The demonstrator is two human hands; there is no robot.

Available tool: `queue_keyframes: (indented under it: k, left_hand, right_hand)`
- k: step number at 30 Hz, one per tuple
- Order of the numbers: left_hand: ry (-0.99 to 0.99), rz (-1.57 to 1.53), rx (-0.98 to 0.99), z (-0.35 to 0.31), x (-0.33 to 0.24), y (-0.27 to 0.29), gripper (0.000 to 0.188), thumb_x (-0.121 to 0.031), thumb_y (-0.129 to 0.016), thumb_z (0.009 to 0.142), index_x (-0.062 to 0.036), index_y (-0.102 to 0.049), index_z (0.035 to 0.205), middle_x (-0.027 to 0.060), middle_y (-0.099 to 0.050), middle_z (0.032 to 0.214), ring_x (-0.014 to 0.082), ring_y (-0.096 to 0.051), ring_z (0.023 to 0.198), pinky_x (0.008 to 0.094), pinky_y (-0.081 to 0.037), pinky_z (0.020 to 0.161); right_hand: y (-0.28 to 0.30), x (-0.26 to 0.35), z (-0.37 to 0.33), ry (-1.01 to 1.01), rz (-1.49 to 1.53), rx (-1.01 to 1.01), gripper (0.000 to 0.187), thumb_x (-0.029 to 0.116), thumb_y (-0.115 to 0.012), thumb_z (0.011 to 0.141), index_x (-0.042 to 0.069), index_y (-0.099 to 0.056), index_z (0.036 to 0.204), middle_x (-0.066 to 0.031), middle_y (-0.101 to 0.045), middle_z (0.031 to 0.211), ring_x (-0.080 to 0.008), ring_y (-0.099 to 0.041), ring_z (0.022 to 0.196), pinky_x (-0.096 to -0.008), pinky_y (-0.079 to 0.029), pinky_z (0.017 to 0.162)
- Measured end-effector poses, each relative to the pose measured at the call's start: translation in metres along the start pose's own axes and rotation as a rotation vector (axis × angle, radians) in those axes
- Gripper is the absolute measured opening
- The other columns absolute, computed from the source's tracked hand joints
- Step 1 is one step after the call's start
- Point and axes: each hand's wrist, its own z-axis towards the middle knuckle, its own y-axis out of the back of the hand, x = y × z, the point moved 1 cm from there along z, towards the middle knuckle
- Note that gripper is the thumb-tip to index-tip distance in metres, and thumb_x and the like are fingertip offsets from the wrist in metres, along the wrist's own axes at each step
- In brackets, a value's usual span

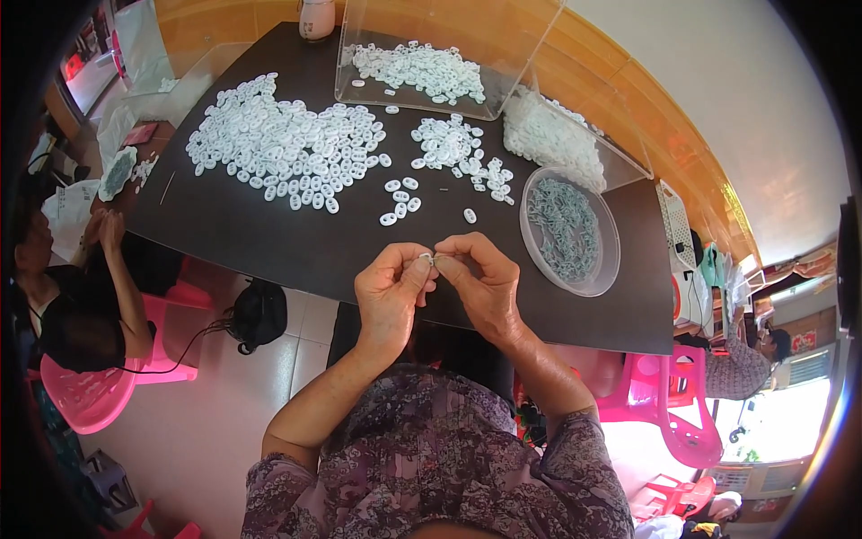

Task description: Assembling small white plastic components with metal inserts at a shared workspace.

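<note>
Over the near edge of the bench (pixel 314 242), the left hand (pixel 391 292) pinches a small white piece (pixel 426 258) in its grip; the right hand (pixel 483 280), fingertips closed, meets it from the right, on what I can't tell. Its long axis is hidden.

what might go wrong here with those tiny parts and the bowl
The small piece pinched between the left hand and right hand could slip; near the front edge of the table, it might fall to the floor.
The round clear bowl has no lid visible and sits just beyond the right hand, so an outward swing might knock it and spill its grey-green pieces.
</note>
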Motion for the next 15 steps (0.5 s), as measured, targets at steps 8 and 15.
queue_keyframes:
  k: [8,15]
  left_hand:
    - [-0.005,-0.006,-0.036,-0.004,0.004,0.003,0.009,-0.005,-0.055,0.091,0.0028,-0.059,0.093,0.0043,-0.061,0.078,0.0077,-0.053,0.062,0.0194,-0.041,0.05]
    - [-0.083,0.076,-0.075,-0.006,0.01,0.001,0.007,-0.003,-0.054,0.09,0.0016,-0.059,0.091,0.0014,-0.058,0.076,0.0051,-0.05,0.061,0.0173,-0.04,0.049]
  right_hand:
    - [-0.006,0.002,0.003,0.141,-0.224,-0.002,0.007,-0.003,-0.06,0.077,0.002,-0.058,0.082,-0.0082,-0.056,0.075,-0.0224,-0.053,0.067,-0.0324,-0.043,0.059]
    - [-0.012,-0.001,0.005,0.239,-0.331,0.003,0.004,-0.003,-0.057,0.078,0.001,-0.054,0.078,-0.0105,-0.052,0.072,-0.0278,-0.05,0.067,-0.0369,-0.041,0.058]
